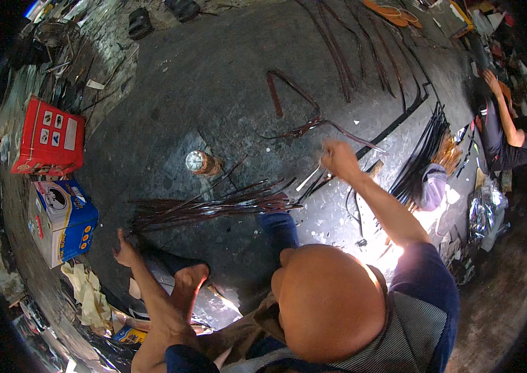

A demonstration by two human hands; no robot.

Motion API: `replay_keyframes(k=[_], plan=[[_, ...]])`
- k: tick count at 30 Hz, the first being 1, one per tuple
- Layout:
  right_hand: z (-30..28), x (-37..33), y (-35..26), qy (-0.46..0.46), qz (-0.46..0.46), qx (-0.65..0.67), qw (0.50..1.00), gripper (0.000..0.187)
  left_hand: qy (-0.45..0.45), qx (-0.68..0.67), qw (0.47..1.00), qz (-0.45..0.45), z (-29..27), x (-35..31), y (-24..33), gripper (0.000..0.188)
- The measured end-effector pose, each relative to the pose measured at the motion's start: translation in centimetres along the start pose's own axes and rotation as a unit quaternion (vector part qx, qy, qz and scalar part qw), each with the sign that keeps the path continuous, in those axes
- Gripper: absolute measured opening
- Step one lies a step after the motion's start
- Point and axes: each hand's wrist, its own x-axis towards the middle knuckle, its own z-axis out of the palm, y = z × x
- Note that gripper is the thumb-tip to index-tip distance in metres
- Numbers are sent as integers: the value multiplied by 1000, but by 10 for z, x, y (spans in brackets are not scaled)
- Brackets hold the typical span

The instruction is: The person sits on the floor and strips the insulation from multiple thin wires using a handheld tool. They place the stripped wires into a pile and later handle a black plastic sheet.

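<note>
A bundle of glossy dark brown strips (214, 211) lies across the dark floor in front of me. My left hand (126, 251) is by the bundle's left end, fingers apart, with nothing visible in it. Beyond the bundle's right end my right hand (340, 160) is closed on a thin stick (308, 179) with a pale end, pointing down to the left; its exact kind is too small to tell. A brown container with a silvery top (195, 162) stands behind the bundle. More brown strips (304, 127) lie looped beyond my right hand.
At left sit a red box (50, 138) and a blue-and-white box (63, 219). A bunch of black strips (418, 158) lies at right, near clear plastic (487, 214). Long strips (338, 53) and dark sandals (140, 23) lie at the back. Another person (515, 133) sits far right.
</note>
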Motion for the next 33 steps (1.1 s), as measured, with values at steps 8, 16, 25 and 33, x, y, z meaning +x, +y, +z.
replay_keyframes(k=[8,16,25,33], plan=[[3,65,71,53,15,-111,992,59,45,-183,950,249,54,-233,165,54],[-43,28,-68,-152,79,346,923,62,-521,-113,790,304,110,-352,189,21],[-82,14,-122,-95,32,527,844,59,-632,-406,638,171,98,-354,287,30],[-98,17,-145,-58,10,530,846,55,-529,-378,662,373,93,-344,328,23]])
